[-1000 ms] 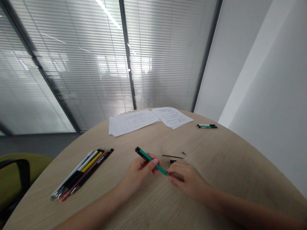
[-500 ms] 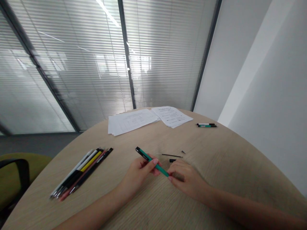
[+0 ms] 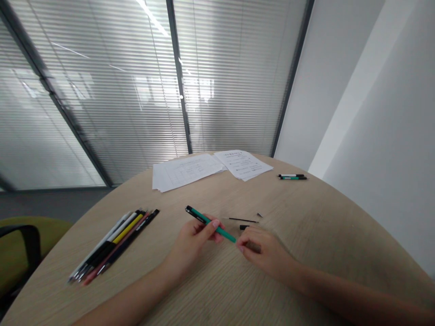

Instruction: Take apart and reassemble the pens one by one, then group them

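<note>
In my left hand (image 3: 200, 235) is a green pen (image 3: 226, 234) with a black clip end, tilted down to the right above the table. Just off the pen's lower end, the fingers of my right hand (image 3: 260, 244) are pinched together; whatever is between them is too small or hidden to make out. Behind that hand lies a short black pen piece (image 3: 244, 227), partly covered by the knuckles. A thin dark refill (image 3: 243, 220) and a small cone-shaped tip (image 3: 259, 214) rest slightly farther back.
Several pens and pencils (image 3: 117, 244) lie in a row on the left of the round wooden table (image 3: 204, 294). Printed sheets (image 3: 186, 172) are spread at the back. Two pens (image 3: 292, 177) lie at the right. A chair (image 3: 20, 253) stands at the left edge.
My left hand has moved a little left and up with the green pen. The pen's lower end has drawn away from my right fingers, which have hardly moved.
</note>
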A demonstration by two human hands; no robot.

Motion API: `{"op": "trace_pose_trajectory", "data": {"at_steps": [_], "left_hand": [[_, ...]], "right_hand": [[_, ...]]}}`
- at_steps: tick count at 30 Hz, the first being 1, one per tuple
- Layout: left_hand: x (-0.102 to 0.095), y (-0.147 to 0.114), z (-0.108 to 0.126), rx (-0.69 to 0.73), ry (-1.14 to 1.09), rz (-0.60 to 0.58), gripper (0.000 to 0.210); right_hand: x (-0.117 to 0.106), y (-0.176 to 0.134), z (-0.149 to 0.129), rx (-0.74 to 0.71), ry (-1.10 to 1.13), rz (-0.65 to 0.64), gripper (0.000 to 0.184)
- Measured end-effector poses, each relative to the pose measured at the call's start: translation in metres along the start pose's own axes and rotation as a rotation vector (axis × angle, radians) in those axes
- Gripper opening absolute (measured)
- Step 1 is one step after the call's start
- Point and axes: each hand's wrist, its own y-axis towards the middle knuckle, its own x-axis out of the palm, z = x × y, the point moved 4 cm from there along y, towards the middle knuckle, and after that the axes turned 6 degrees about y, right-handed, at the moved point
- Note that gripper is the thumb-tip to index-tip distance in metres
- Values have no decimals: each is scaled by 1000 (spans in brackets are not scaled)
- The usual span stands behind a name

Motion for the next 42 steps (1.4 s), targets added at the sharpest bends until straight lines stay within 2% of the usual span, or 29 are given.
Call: {"op": "trace_pose_trajectory", "data": {"at_steps": [4,9,12,15,19,26,29,32,36,39,42], "left_hand": [[-1,2,-11,-125,-139,29,23],[2,0,-16,-298,-255,53,17],[2,-2,-14,-333,-256,117,19],[4,-2,-12,-313,-238,130,21],[5,-3,-9,-209,-116,89,21],[-1,-10,13,323,474,-4,13],[2,-11,10,360,608,-64,16],[5,-11,5,242,490,-88,21],[15,-11,-1,36,184,-245,28],[18,-11,-3,-12,71,-305,30],[19,-9,-4,-33,-16,-335,41]], "right_hand": [[-3,0,-1,27,-4,57,9],[-10,-4,-11,-119,-96,161,11],[-9,-6,-15,-188,-139,168,10],[-6,-7,-16,-214,-172,146,11],[-2,-7,-14,-212,-205,103,14],[0,-6,-12,-161,-204,67,18],[0,-5,-14,-154,-197,46,17],[0,-4,-16,-174,-198,19,19],[2,-5,-17,-196,-179,4,19],[1,-5,-15,-198,-172,17,20],[1,-6,-15,-196,-177,17,21]]}}
